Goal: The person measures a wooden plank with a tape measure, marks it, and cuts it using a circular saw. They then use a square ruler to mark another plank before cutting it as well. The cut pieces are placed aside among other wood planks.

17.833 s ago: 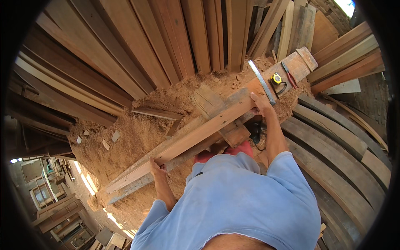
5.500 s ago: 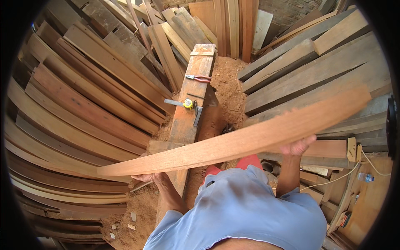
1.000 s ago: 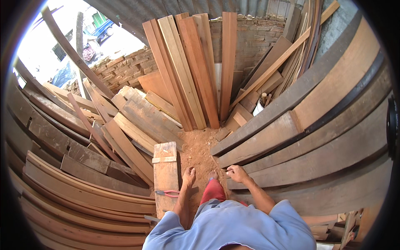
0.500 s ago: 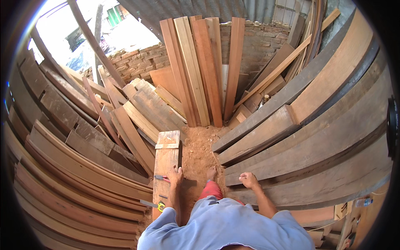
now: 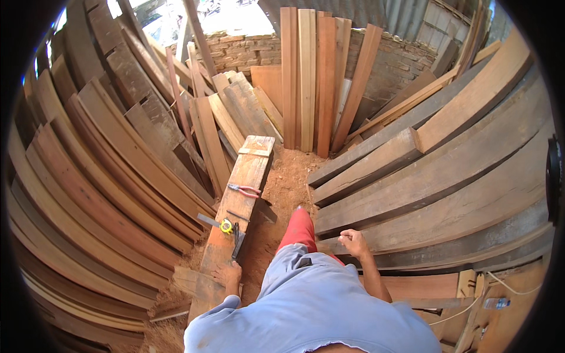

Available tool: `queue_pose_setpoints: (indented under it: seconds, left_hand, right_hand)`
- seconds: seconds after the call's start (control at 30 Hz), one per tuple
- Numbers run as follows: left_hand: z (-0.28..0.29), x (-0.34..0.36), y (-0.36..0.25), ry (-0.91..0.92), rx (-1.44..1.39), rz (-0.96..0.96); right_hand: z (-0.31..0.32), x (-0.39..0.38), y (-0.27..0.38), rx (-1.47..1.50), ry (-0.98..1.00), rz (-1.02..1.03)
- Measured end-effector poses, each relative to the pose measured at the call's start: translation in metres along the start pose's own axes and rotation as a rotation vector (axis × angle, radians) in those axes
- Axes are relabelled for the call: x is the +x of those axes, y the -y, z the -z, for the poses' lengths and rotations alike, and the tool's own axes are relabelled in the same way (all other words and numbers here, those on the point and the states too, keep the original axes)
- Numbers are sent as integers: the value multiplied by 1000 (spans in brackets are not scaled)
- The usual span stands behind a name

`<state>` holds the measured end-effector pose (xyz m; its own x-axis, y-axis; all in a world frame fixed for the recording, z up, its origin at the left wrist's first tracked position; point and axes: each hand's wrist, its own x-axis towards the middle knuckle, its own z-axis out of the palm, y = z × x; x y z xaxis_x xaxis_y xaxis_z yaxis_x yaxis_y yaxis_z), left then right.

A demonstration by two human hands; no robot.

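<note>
My left hand (image 5: 228,274) rests on the near part of a long wooden bench (image 5: 254,163), fingers spread on the wood. Just beyond it lies a slim black tool (image 5: 236,244). Farther up the bench are a yellow tape measure (image 5: 226,225), a flat grey metal strip (image 5: 207,220) jutting past the left edge, a short dark rod (image 5: 238,216) and pliers (image 5: 245,190) with red handles. My right hand (image 5: 354,242) hovers to the right of my leg with its fingers curled together; whatever they may hold is too small to make out.
Wooden planks (image 5: 106,182) lean in rows along the left. Heavy beams (image 5: 376,167) are stacked on the right. Upright boards (image 5: 306,82) stand against a brick wall (image 5: 241,56) ahead. Reddish sawdust covers the ground (image 5: 288,176) between them. A pale cord (image 5: 471,306) hangs at the lower right.
My left hand has moved from beside the pliers back to the bench's near part. My right hand stays raised and curled. The view has shifted, showing more of the bench's near end.
</note>
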<state>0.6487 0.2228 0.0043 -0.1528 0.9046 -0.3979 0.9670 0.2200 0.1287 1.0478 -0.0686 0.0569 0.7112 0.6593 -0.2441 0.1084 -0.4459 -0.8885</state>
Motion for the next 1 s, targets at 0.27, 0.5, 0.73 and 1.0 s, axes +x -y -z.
queue_pose_setpoints:
  seconds: [0.27,0.5,0.73,1.0]
  left_hand:
    - [-28,33,82,310,325,-142]
    - [-31,17,59,142,249,-49]
    - [-35,6,69,173,275,-46]
    - [-31,15,57,201,254,-100]
  right_hand:
    - [-51,20,102,-104,209,194]
    - [-157,7,159,-99,512,175]
    - [-242,-12,148,-355,767,187]
    - [-285,7,182,-463,766,248]
